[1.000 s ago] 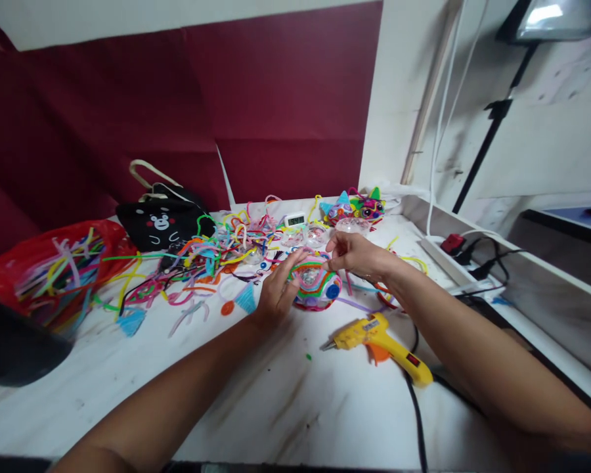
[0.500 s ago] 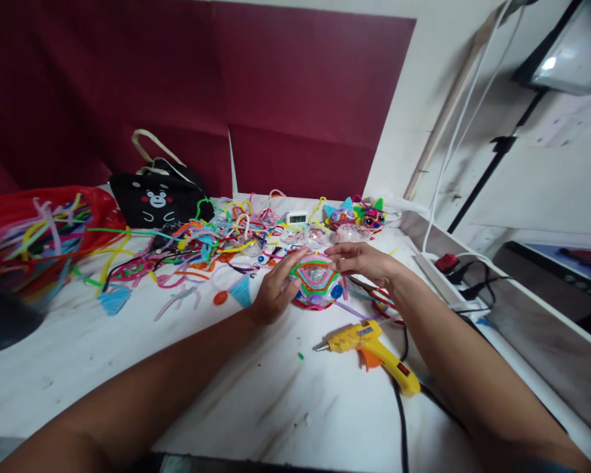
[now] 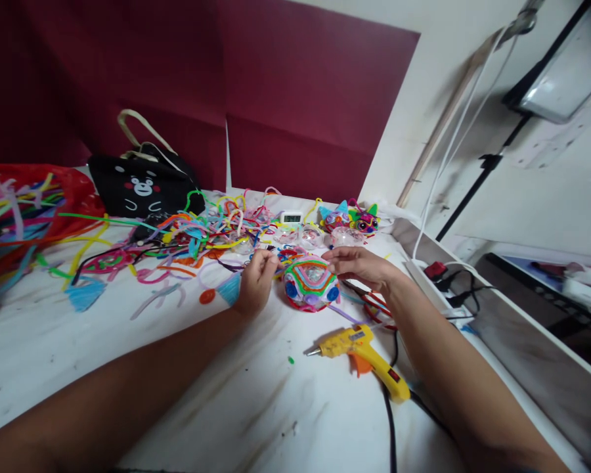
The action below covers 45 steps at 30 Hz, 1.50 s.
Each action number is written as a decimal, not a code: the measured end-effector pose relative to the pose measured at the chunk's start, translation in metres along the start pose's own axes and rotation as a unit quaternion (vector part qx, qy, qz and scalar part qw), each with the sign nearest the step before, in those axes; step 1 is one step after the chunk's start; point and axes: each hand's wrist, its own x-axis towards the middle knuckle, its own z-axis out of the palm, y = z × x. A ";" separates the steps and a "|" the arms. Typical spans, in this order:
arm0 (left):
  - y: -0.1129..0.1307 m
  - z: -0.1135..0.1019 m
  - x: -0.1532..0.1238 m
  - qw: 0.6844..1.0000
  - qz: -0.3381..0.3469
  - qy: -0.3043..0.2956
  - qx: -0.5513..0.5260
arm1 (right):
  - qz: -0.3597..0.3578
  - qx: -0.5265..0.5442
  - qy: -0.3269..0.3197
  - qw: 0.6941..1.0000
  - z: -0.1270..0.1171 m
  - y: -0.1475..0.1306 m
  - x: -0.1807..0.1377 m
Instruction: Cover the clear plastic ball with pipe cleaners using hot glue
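Note:
A round ball decorated with coloured pipe cleaners [image 3: 311, 286] stands on the table, with pink, green and orange bands, blue discs and a clear patch at its top. My right hand [image 3: 357, 264] grips its upper right side. Just left of the ball, apart from it, my left hand [image 3: 257, 281] is closed with thumb and fingers pinched together. Whatever it may hold is too small to make out. A yellow hot glue gun [image 3: 362, 351] lies in front of the ball, nozzle to the left. Beside my left wrist are a light blue triangle [image 3: 229, 289] and an orange disc [image 3: 207, 296].
Tangled pipe cleaners [image 3: 217, 226] spread behind my left hand, near a red bag [image 3: 81, 197] and a black bag [image 3: 142, 187]. Two finished-looking cat ornaments [image 3: 349, 218], clear balls and a white timer [image 3: 291, 217] stand behind. A power strip [image 3: 436, 289] sits right.
My left hand has come off the ball's left side, moved left and closed its fingers. My right hand stays at the ball. The camera view has shifted slightly.

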 end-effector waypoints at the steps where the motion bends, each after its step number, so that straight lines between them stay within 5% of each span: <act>1: 0.000 0.000 0.001 1.000 -0.004 0.003 0.000 | 0.000 0.001 0.001 1.000 0.000 0.000 0.000; 17: -0.010 -0.001 0.005 0.996 -0.076 -0.004 -0.037 | -0.001 0.005 -0.002 1.000 0.002 -0.003 -0.002; 28: -0.013 -0.005 0.012 0.992 -0.105 0.057 -0.044 | -0.009 0.003 -0.007 1.000 -0.001 0.002 0.002; 45: -0.014 -0.006 0.014 0.986 -0.142 0.031 -0.081 | -0.024 0.008 -0.012 1.000 0.003 0.001 0.001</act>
